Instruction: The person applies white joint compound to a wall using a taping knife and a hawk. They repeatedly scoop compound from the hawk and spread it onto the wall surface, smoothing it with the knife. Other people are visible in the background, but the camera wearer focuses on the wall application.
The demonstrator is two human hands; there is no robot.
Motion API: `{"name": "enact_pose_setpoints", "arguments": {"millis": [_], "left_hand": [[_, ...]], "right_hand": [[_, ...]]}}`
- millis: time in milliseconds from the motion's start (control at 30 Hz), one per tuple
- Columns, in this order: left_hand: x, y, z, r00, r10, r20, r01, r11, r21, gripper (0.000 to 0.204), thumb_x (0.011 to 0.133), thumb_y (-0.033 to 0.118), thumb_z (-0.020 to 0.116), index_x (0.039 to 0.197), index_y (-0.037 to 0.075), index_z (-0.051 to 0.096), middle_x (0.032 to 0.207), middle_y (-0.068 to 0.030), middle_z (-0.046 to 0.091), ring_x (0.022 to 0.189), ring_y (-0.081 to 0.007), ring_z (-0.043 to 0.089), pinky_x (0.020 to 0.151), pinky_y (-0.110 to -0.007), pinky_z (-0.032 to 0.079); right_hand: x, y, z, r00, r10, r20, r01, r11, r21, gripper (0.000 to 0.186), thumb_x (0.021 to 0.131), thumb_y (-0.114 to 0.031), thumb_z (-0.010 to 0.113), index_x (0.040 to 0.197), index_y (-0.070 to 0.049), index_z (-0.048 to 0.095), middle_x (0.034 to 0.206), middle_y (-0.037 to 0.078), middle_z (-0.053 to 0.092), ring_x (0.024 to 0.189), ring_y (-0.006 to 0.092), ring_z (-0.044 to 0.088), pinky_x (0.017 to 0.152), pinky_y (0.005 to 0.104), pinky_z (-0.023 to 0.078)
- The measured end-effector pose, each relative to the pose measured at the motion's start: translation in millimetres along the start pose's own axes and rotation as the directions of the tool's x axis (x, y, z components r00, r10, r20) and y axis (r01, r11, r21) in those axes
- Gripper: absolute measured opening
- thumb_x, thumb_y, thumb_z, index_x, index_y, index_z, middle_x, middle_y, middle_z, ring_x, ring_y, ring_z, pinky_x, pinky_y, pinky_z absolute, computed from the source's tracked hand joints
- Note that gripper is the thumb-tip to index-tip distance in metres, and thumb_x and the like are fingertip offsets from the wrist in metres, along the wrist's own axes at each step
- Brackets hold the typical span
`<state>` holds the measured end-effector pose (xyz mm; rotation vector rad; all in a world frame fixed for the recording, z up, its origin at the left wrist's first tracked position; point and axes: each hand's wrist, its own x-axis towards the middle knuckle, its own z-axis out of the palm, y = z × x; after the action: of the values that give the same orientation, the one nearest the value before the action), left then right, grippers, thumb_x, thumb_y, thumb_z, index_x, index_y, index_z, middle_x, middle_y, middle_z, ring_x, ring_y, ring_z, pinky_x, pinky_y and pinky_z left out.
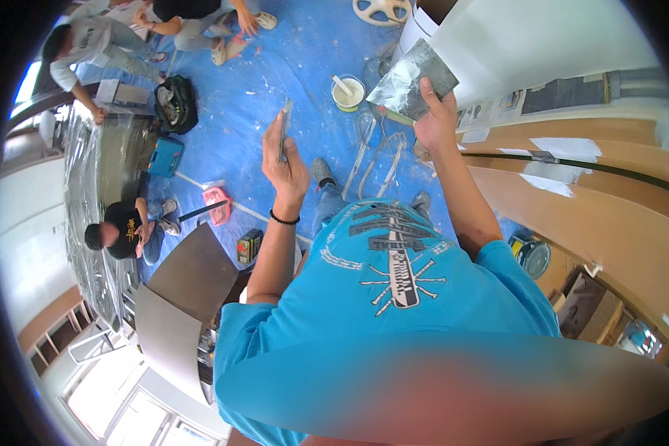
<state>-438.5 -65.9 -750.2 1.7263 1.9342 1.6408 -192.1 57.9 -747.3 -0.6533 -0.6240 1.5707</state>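
Note:
My left hand (284,167) is raised in front of me, its fingers closed on a thin scraper blade (287,119) seen nearly edge-on. My right hand (436,123) grips a flat rectangular grey metal plate (412,74) by its lower right corner, the thumb lying across its face and the other fingers mostly hidden behind it. The plate is tilted and carries pale smears. Between and beyond my hands, a small tub (347,102) of whitish paste stands on the floor with a pale-handled tool (342,85) in it. Neither hand touches the tub.
Blue sheeting (230,97) covers the floor. To the right runs a brown board wall (595,193) with white filler patches (565,149). Hoses or cords (375,160) lie near my feet. Several people (119,230) sit or crouch at left, near a pink dustpan (217,206) and a blue case (165,157).

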Motion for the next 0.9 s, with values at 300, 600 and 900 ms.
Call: {"name": "enact_pose_setpoints", "arguments": {"millis": [300, 600, 900], "left_hand": [[51.4, -97.1, 32.5, 0.789, 0.375, 0.487, -0.302, 0.926, -0.224, 0.052, 0.084, -0.009, 0.063, 0.133, 0.008, 0.064, 0.129, -0.0156, 0.065, 0.117, -0.0343, 0.063, 0.099, -0.044, 0.051], [50.6, -134.4, 124.5, 0.554, 0.397, 0.731, -0.264, 0.917, -0.298, 0.051, 0.090, 0.003, 0.061, 0.140, 0.012, 0.058, 0.132, -0.0103, 0.062, 0.118, -0.0337, 0.059, 0.104, -0.047, 0.043], [80.8, -228.8, 226.2, 0.541, -0.047, 0.840, 0.163, 0.985, -0.050, 0.033, 0.102, 0.015, 0.055, 0.133, 0.010, 0.063, 0.119, -0.0206, 0.069, 0.105, -0.0419, 0.066, 0.092, -0.049, 0.049]], "right_hand": [[73.4, 199.8, -99.2, 0.837, 0.544, 0.063, -0.455, 0.627, 0.632, 0.026, 0.102, -0.028, 0.059, 0.108, -0.003, 0.066, 0.102, 0.011, 0.071, 0.082, 0.0217, 0.069, 0.069, 0.0326, 0.059], [82.2, 273.0, -72.7, 0.575, 0.817, -0.050, -0.677, 0.509, 0.532, 0.037, 0.099, -0.040, 0.057, 0.099, -0.004, 0.066, 0.089, 0.012, 0.069, 0.072, 0.0202, 0.067, 0.061, 0.0305, 0.057], [109.3, 293.1, -120.7, 0.278, 0.961, -0.002, -0.617, 0.180, 0.766, 0.042, 0.093, -0.046, 0.059, 0.085, -0.005, 0.055, 0.065, 0.003, 0.050, 0.045, 0.0088, 0.041, 0.034, 0.0196, 0.028]]}}
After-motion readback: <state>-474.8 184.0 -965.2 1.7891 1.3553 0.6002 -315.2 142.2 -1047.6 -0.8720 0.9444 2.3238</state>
